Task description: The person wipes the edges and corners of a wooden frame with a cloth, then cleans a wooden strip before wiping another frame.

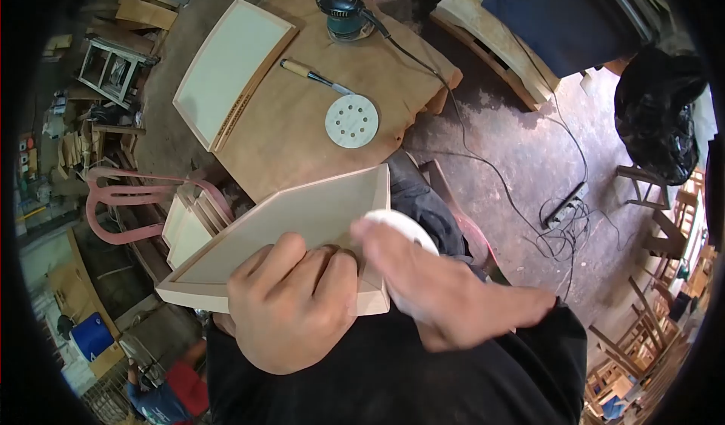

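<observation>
Close to my body is a shallow wooden tray-like frame (pixel 302 206) with a pale flat panel and raised light-wood edges. My left hand (pixel 294 304) is closed over its near edge, fingers curled inside the rim. At the frame's right edge, my right hand (pixel 430 289), slightly blurred, presses a white round sanding disc (pixel 408 227) between thumb and fingers; the palm side is hidden. Ahead on the work table (pixel 302 130) lies another sanding disc (pixel 352 121) with several holes, touching the tip of a wood-handled chisel (pixel 313 75).
A similar wooden frame (pixel 234 66) lies at the table's left. An orbital sander (pixel 343 13) stands at the far side, its cord trailing to a power strip (pixel 565 206) on the floor. A pink chair (pixel 128 198) holds more wooden pieces. Another person (pixel 170 391) is at lower left.
</observation>
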`<state>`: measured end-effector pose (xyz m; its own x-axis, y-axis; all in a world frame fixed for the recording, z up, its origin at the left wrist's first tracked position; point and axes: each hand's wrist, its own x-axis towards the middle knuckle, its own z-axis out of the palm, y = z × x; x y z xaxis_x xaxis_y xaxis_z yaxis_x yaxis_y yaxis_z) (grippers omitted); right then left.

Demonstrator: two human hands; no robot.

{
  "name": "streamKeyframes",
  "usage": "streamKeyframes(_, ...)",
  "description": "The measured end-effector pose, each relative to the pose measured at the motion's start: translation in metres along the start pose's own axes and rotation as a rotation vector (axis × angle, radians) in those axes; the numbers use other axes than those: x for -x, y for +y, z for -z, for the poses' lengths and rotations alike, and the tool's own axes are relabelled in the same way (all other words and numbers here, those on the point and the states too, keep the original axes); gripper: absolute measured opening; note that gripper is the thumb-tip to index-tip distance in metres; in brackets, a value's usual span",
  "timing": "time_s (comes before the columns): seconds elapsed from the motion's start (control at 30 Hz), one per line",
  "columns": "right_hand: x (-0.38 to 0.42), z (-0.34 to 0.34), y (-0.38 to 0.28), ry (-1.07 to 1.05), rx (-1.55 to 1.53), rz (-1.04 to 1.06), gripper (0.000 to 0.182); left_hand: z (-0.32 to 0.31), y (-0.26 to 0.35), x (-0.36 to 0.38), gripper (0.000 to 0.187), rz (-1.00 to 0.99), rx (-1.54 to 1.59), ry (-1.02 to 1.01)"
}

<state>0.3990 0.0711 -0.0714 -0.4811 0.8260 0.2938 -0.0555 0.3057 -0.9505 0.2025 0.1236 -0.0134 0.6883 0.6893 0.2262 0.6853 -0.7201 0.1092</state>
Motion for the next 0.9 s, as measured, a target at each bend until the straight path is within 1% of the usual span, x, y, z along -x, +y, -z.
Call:
streamKeyframes(0.03,-0.005,0.003,-0.005,0.033,0.146,0.211,0.092,0.000,0.000,-0.001,0.015,0.011,0.010,-0.006)
streamKeyframes(0.1,-0.001,-0.002,-0.004,0.026,0.048,0.023,0.091,0.006,0.003,-0.001,0.014,0.035,0.025,-0.069)
streamKeyframes(0.13,-0.002,0.000,0.000,0.014,0.020,-0.054,0.091,0.005,0.001,-0.002,0.014,0.028,0.011,-0.047)
streamKeyframes(0.17,-0.002,-0.002,0.016,0.023,0.161,-0.098,0.089,0.003,0.001,-0.002,0.015,0.027,0.001,-0.030)
streamKeyframes(0.2,0.001,-0.006,0.027,0.062,0.229,-0.048,0.088,0.002,0.001,0.000,0.015,0.022,-0.006,-0.022)
streamKeyframes(0.27,-0.003,0.007,-0.009,0.015,0.112,0.032,0.085,-0.002,0.001,-0.002,0.016,0.018,-0.001,0.024)
streamKeyframes(0.3,-0.005,0.006,-0.010,0.022,0.132,0.076,0.080,-0.003,0.002,-0.001,0.017,0.020,0.007,0.036)
streamKeyframes(0.33,-0.006,0.006,-0.011,0.031,0.152,0.119,0.074,-0.001,0.004,0.002,0.017,0.019,0.002,0.003)
streamKeyframes(0.4,-0.008,0.011,-0.001,-0.041,0.090,-0.029,0.061,0.002,0.002,0.000,0.018,0.011,-0.030,-0.022)
streamKeyframes(0.43,-0.009,0.005,0.014,0.007,0.171,-0.069,0.057,0.004,0.003,0.001,0.019,0.022,-0.028,-0.040)
streamKeyframes(0.5,-0.008,0.003,-0.005,0.071,0.146,0.111,0.063,0.006,0.004,0.001,0.019,0.041,-0.023,-0.078)
streamKeyframes(0.6,0.000,-0.003,-0.009,0.056,0.071,0.112,0.085,-0.001,0.004,0.003,0.016,0.012,0.000,0.021)
streamKeyframes(0.67,0.005,0.006,0.019,-0.057,-0.036,-0.112,0.086,0.006,0.001,0.004,0.014,0.018,-0.008,-0.067)
streamKeyframes(0.7,0.008,0.006,0.038,-0.071,-0.067,-0.179,0.090,0.008,0.000,0.004,0.014,0.021,-0.011,-0.115)
streamKeyframes(0.73,0.013,0.005,0.056,-0.058,-0.165,-0.192,0.093,0.007,0.000,0.006,0.014,0.013,-0.020,-0.085)
streamKeyframes(0.8,0.019,0.008,0.093,-0.093,-0.301,-0.093,0.092,0.004,0.001,0.010,0.014,0.001,-0.033,-0.036)
streamKeyframes(0.87,0.020,-0.003,0.123,-0.038,-0.270,-0.213,0.086,0.005,0.000,0.013,0.013,-0.015,-0.016,-0.017)
streamKeyframes(0.9,0.018,-0.012,0.134,0.029,-0.206,-0.228,0.075,0.006,-0.001,0.012,0.012,-0.023,-0.011,0.002)
